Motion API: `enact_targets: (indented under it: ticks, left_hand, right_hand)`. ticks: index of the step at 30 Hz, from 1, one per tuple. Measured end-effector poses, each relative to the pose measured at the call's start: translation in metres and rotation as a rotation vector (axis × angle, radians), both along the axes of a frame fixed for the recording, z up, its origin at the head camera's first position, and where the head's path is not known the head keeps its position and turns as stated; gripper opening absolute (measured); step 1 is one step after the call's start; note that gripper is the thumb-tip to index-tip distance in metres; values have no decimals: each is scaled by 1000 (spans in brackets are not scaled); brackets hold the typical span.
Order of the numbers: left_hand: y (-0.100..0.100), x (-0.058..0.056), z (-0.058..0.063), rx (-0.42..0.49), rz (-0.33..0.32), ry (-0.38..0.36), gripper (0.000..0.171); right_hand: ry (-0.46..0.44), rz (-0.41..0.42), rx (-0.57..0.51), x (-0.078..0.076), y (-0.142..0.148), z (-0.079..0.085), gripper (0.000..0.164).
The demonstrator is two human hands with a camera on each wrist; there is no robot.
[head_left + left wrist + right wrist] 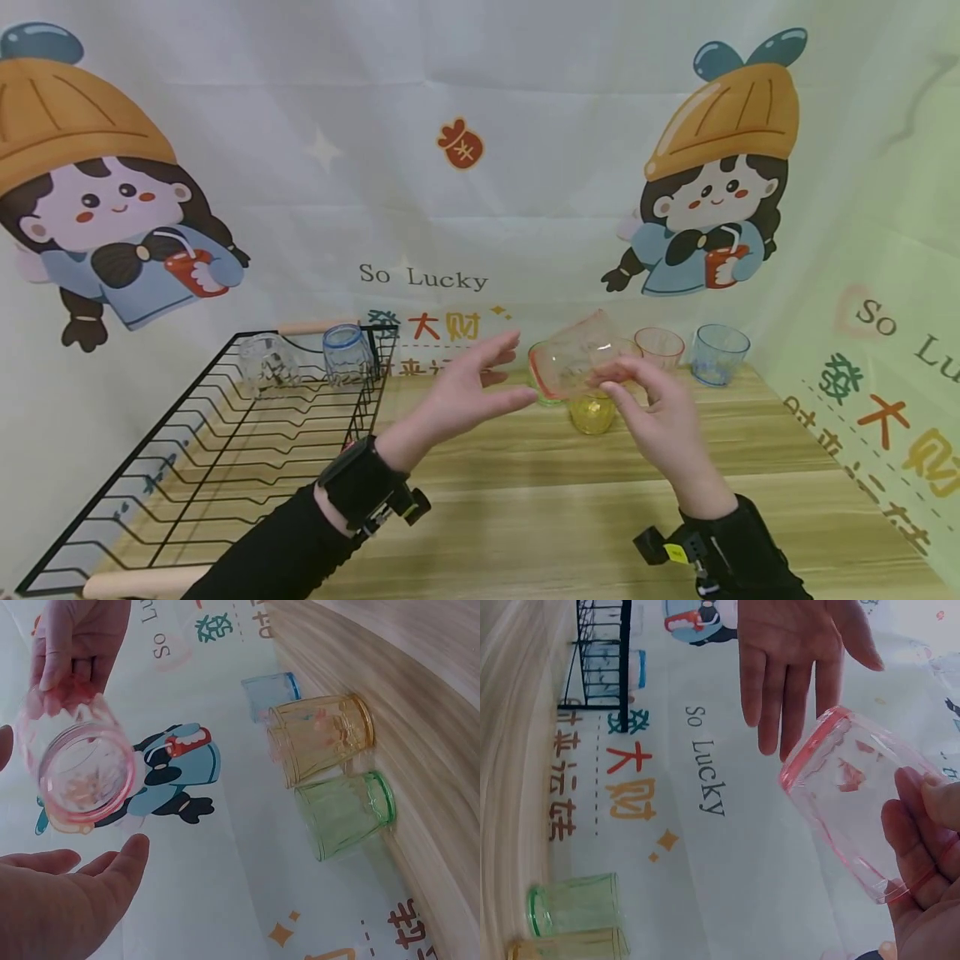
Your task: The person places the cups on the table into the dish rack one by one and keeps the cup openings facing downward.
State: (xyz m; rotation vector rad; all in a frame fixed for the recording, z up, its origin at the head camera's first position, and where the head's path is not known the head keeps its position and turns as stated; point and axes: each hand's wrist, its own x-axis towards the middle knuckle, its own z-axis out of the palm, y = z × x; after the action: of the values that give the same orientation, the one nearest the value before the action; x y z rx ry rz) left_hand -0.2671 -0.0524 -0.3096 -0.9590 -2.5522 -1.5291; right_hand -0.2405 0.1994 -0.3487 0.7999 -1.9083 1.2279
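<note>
Pink glass (pixel 570 357) tilted; rack (pixel 150 582) holds clear glass (pixel 267 367), blue glass (pixel 346 357).

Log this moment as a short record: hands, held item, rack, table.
Right hand: holds transparent pink tumbler by one end
Left hand: fingers extended near it, not gripping
Held tumbler: tilted, raised above pale wood-grain table
Black wire rack with wooden handles: colourless transparent tumbler, transparent blue tumbler
On table: transparent green tumbler, yellow tumbler, red-rimmed tumbler, second blue tumbler

Clear pink glass (pixel 572 357); tilted; in right grip (pixel 666 421)
</note>
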Motion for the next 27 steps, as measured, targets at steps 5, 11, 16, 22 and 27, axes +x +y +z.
enact_targets:
  ticks: [5,11,16,22,27]
  left_hand:
    - [5,-1,-4,62,-24,3,89]
    - [10,0,-6,138,-31,4,93]
    - [15,1,-7,223,-47,-33,91]
    - [19,2,-8,290,-27,-2,80]
    - [20,2,-7,315,-13,24,75]
  right_hand:
    - [-14,63,-65,0,-6,0,26]
    - [-29,105,-121,0,-12,0,22]
    - [-44,162,-164,0,-16,-1,20]
    - [-99,170,-188,0,-18,-2,16]
    - [-115,186,-197,0,-18,-2,15]
